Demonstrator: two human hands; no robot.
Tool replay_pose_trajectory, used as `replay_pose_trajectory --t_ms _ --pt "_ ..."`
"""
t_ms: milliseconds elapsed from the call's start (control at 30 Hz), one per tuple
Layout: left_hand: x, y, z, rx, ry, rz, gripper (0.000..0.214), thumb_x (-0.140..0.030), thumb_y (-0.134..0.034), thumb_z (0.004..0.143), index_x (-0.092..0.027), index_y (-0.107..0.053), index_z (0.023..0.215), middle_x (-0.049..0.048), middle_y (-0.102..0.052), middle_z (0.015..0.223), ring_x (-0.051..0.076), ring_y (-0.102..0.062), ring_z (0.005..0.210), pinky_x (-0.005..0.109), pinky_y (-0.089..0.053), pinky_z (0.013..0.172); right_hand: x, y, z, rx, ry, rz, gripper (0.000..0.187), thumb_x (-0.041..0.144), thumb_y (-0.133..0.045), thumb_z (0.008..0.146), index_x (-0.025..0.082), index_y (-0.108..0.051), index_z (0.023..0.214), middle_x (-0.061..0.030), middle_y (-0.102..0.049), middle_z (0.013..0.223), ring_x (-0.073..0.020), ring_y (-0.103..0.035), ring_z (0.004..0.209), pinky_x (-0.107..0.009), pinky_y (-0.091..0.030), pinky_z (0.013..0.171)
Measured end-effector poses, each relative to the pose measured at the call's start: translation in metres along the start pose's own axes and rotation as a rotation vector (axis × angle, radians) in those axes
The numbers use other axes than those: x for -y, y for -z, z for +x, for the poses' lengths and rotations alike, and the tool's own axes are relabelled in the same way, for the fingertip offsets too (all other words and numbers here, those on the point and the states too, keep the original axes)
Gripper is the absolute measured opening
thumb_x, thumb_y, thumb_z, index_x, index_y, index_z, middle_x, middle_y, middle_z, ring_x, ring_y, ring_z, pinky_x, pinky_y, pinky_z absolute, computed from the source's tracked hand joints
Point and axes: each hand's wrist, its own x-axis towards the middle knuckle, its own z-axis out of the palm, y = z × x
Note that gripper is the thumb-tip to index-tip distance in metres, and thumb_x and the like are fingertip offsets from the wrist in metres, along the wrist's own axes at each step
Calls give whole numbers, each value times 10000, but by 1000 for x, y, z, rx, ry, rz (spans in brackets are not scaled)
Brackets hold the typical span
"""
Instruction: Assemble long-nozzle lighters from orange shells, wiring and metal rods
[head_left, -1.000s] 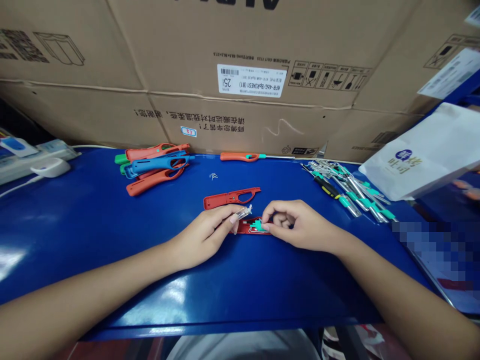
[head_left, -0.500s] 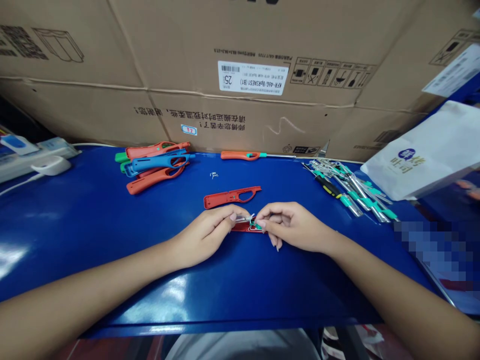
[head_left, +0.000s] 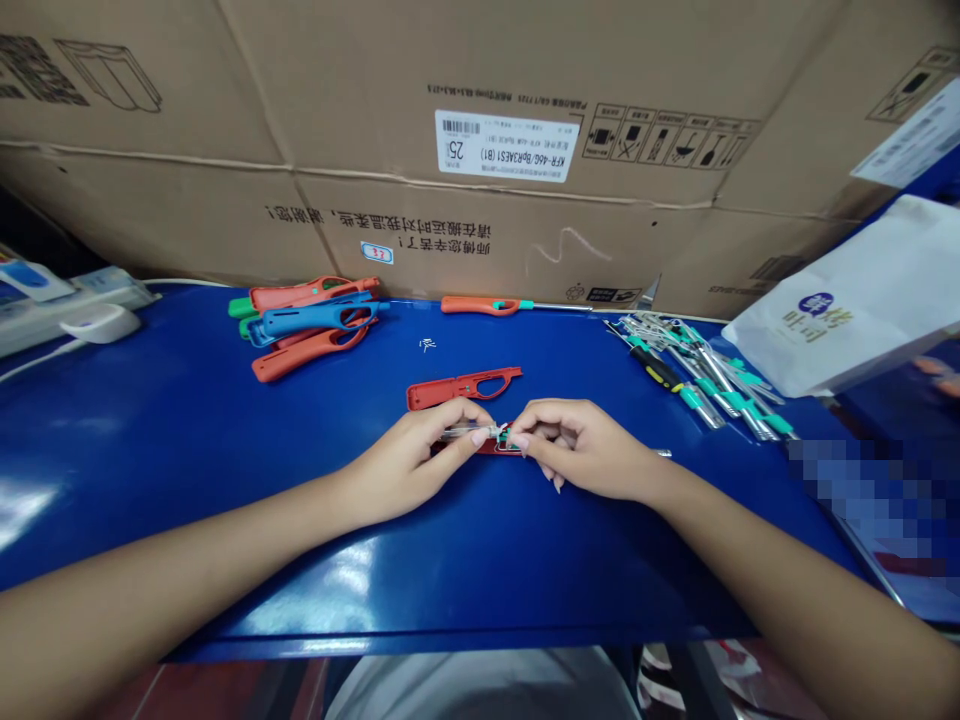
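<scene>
Head cam: both hands meet mid-table. The left hand [head_left: 416, 460] is pinching a little clear tube [head_left: 469, 432] and the right hand [head_left: 581, 450] is closed on its green end. The tube sits right over a red shell [head_left: 487, 447] lying on the blue table [head_left: 187, 450]. Another red shell half [head_left: 461, 388] lies just behind. There's a pile of handles [head_left: 307, 325] back left and metal rods [head_left: 705, 385] to the right.

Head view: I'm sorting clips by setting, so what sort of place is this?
Likely a small assembly bench: plastic lighter shells piled on a blue table, metal lighter tubes heaped, shipping cartons stacked behind.
</scene>
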Motion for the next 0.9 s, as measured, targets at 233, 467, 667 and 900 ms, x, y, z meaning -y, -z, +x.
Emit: replay_pose_trajectory --t_ms 233,467,667,900 --pt "-3 0 0 3 -8 38 237 -319 -493 1044 -170 -676 1063 4 -724 989 110 -648 857 193 -485 786 0 1 0 -11 36 -16 224 381 -639 933 159 -669 945 45 -547 645 -77 -559 498 -185 -494 446" --pt "-1 0 1 0 -25 39 226 -304 -495 1042 -169 -674 1071 7 -723 1005 111 -656 885 195 -490 812 -2 2 1 -4 50 -22 223 378 -640 935 158 -670 947 46 -542 641 -76 -548 482 -186 -465 435" --pt "-2 1 0 10 -20 47 234 -307 -492 1043 -171 -679 1078 4 -723 1000 113 -661 885 203 -487 811 -5 3 1 -10 72 -42 225 385 -643 943 163 -674 950 42 -556 649 -73 -561 494 -182 -463 448" --pt "0 1 0 -3 -28 58 217 -299 -516 1029 -167 -683 1075 11 -729 1010 120 -673 890 207 -501 803 -6 2 1 -10 70 -28 234 399 -641 948 166 -669 950 47 -549 642 -71 -551 495 -178 -458 446"
